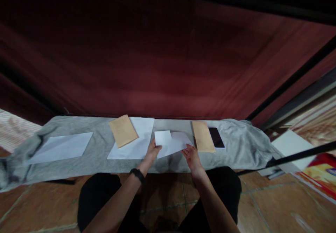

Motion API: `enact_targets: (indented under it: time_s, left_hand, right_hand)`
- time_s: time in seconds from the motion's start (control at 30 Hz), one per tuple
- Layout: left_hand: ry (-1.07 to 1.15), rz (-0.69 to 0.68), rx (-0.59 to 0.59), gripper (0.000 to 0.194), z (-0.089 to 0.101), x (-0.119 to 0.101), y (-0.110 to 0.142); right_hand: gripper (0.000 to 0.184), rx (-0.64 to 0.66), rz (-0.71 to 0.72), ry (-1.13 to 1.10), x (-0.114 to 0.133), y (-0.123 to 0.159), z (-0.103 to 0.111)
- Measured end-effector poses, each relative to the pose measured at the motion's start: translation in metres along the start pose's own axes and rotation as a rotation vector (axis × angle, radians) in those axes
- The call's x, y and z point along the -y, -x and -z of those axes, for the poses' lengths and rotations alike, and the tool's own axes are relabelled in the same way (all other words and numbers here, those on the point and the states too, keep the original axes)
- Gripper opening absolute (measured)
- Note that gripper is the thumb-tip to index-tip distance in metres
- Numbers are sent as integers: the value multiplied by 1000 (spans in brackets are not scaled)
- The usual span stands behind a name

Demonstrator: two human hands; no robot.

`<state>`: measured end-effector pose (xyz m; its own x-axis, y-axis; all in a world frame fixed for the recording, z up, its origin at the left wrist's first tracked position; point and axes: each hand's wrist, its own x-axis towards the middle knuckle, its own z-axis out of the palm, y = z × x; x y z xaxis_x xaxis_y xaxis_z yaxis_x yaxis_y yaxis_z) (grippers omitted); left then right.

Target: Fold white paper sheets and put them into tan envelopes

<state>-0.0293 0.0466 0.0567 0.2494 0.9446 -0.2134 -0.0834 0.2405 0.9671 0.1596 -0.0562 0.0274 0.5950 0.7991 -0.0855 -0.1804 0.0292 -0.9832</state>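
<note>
My left hand (152, 151) pinches the left end of a sheet of white paper (180, 142) between thumb and fingers. At the sheet's upper left shows a brighter white rectangle (163, 138); I cannot tell whether it is a folded part or a separate piece. The fingers of my right hand (191, 155) are closed on the sheet's lower right edge. Just left of my left hand lies a larger white sheet (139, 147), partly covered by a tan envelope (123, 130). Beside my right hand rests a second tan envelope (204, 136).
A dark-screened phone (216, 137) lies against the right envelope. Another white sheet (63, 146) lies at the left of the grey cloth (236, 143) covering the narrow surface. Behind it rises a dark red panel (168, 68). At right, a red and yellow package (322, 175) sits low down.
</note>
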Motion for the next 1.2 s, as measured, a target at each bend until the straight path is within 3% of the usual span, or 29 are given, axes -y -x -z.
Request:
enact_targets:
  time_s: [0.1, 0.27, 0.4, 0.5, 0.53, 0.63, 0.73, 0.83, 1.0, 1.2]
  left_hand:
    - [-228, -48, 16, 64, -1, -5, -18]
    - [-398, -76, -34, 68, -3, -1, -37]
    - [-548, -131, -86, 68, -2, 14, -27]
    - [-855, -290, -107, 60, -11, 31, -9]
    - [-965, -361, -79, 57, -17, 36, -3]
    - [-1137, -515, 177, 51, -38, 49, 8]
    - [-1185, -534, 290, 51, -49, 56, 9]
    - [-1170, -525, 248, 51, -42, 57, 3]
    - [-1195, -559, 166, 54, -19, 57, -11]
    - [-1284, -501, 171, 50, -31, 50, -38]
  right_hand:
    - [41, -46, 4, 40, -14, -1, 14]
    - [45, -145, 5, 137, -32, -1, 24]
    - [49, -196, 37, 262, -39, 2, 34]
    - [50, -213, 106, 381, -39, 9, 36]
    - [49, -201, 160, 462, -39, 11, 34]
    - [50, -72, 370, 824, -39, 15, 17]
    - [51, 89, 464, 1135, -43, 15, 0]
    - [50, 122, 488, 1314, -46, 14, -3]
    - [51, 79, 557, 1404, -51, 15, 7]
    - [52, 76, 562, 1413, -52, 15, 6]
